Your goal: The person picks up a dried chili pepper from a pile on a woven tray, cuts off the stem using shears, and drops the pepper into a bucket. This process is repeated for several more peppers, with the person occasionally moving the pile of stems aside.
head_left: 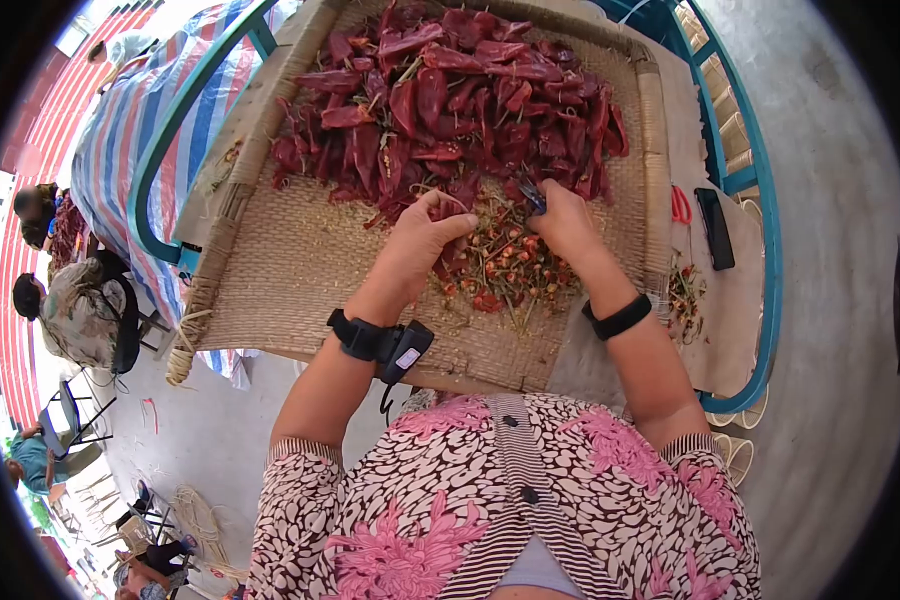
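My left hand (422, 240) is closed, thumb and fingers pinching a dried red chili pepper (462, 192) at the near edge of the pile. To its right, my right hand (568, 226) is wrapped round small snips (533, 196) with a dark metallic look; most of the tool is hidden by the fingers. Between and below the hands lies a heap of cut-off chili stems and caps (518, 262). Beyond them a large pile of dried red chilies (450, 100) covers the far part of the woven tray (290, 270).
The tray rests on a teal metal frame (765, 230). On the right, red-handled scissors (681, 205), a black phone (714, 228) and loose stems (686, 300) lie on cardboard. A striped tarp (120, 140) and seated people (85, 315) are at the left.
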`<state>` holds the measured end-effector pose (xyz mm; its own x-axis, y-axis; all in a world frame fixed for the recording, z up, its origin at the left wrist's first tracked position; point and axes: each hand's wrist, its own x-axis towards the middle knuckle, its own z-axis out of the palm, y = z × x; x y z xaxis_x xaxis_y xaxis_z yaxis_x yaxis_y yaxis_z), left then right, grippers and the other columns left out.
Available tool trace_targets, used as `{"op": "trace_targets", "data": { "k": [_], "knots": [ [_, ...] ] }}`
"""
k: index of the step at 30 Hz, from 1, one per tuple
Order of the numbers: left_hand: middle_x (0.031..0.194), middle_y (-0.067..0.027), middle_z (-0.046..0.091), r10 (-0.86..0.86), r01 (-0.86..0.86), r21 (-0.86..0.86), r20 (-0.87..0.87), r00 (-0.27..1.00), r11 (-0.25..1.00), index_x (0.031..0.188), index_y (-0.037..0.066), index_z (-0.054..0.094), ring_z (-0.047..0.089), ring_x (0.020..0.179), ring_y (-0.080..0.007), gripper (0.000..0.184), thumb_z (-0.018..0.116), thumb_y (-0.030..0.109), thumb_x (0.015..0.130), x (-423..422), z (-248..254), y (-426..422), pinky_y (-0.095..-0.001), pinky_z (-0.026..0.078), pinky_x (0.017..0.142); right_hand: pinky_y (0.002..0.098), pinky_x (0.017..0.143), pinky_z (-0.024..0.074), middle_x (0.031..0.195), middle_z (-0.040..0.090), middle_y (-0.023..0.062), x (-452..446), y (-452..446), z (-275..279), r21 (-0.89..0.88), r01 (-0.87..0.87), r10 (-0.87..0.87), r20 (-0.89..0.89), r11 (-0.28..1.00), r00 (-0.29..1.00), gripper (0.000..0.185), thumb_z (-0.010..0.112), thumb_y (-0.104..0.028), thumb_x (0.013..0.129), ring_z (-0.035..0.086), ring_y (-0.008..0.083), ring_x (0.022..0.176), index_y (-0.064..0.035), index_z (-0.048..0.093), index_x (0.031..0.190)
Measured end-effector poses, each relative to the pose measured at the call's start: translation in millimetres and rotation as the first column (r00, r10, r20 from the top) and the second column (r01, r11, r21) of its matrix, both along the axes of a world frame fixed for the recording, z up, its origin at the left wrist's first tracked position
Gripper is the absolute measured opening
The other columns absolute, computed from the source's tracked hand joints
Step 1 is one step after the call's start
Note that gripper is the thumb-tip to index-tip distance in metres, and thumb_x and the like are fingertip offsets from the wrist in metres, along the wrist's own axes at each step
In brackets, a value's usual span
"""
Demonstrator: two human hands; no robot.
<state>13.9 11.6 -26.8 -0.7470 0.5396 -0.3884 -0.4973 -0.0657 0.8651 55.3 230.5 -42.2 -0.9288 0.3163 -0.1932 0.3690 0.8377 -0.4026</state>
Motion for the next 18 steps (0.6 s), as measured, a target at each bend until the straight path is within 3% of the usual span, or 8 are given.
{"op": "trace_targets", "data": {
  "k": [6, 9, 12, 15, 18],
  "knots": [
    [0.072, 0.0016, 0.058, 0.010, -0.010, -0.017, -0.009, 1.000, 1.000, 0.099, 0.007, 0.056, 0.054, 0.061, -0.0064, 0.022, 0.071, 0.013, 0.084, 0, 2, 1, -0.0222, 0.041, 0.051, 0.0502, 0.078, 0.0478, 0.096, 0.067, 0.0197, 0, -6, -3, 0.109, 0.128, -0.124, -0.042, 0.986, 0.991, 0.035, 0.068, -0.022, 0.078, 0.063, 0.0378, 0.097, -0.0030, 0.057, 0.106],
    [0.072, 0.0017, 0.058, 0.017, -0.017, -0.012, -0.015, 1.000, 1.000, 0.099, 0.006, 0.056, 0.053, 0.061, -0.0063, 0.021, 0.069, 0.013, 0.085, 1, -3, 2, -0.0225, 0.041, 0.051, 0.0471, 0.074, 0.0460, 0.089, 0.065, 0.0205, 1, -11, 7, 0.112, 0.090, -0.090, -0.009, 0.990, 0.996, 0.032, 0.067, -0.027, 0.077, 0.062, 0.0385, 0.090, -0.0028, 0.059, 0.096],
    [0.072, 0.0015, 0.058, 0.013, -0.014, -0.019, -0.021, 1.000, 1.000, 0.100, 0.006, 0.056, 0.054, 0.062, -0.0063, 0.020, 0.068, 0.013, 0.085, -1, -3, 2, -0.0225, 0.042, 0.052, 0.0469, 0.070, 0.0458, 0.080, 0.064, 0.0200, -1, -8, 9, 0.003, 0.104, -0.104, -0.019, 0.995, 0.994, 0.027, 0.067, -0.027, 0.077, 0.063, 0.0376, 0.082, -0.0024, 0.060, 0.088],
    [0.072, 0.0013, 0.058, 0.005, -0.005, -0.033, 0.003, 1.000, 0.999, 0.101, 0.005, 0.056, 0.054, 0.062, -0.0062, 0.021, 0.068, 0.014, 0.086, 1, 1, 2, -0.0220, 0.045, 0.054, 0.0487, 0.071, 0.0471, 0.085, 0.067, 0.0170, 1, -6, 5, 0.090, 0.111, -0.110, -0.010, 0.990, 0.994, 0.024, 0.063, -0.025, 0.079, 0.064, 0.0372, 0.083, -0.0044, 0.063, 0.091],
    [0.073, 0.0014, 0.058, 0.007, -0.007, -0.033, 0.007, 1.000, 0.999, 0.104, 0.005, 0.057, 0.053, 0.061, -0.0059, 0.024, 0.069, 0.015, 0.086, 0, 1, 2, -0.0215, 0.046, 0.055, 0.0470, 0.068, 0.0467, 0.079, 0.066, 0.0153, 3, -11, 13, -0.018, 0.146, -0.147, -0.088, 0.989, 0.985, 0.026, 0.063, -0.026, 0.080, 0.064, 0.0361, 0.078, -0.0039, 0.064, 0.093]
  ]
}}
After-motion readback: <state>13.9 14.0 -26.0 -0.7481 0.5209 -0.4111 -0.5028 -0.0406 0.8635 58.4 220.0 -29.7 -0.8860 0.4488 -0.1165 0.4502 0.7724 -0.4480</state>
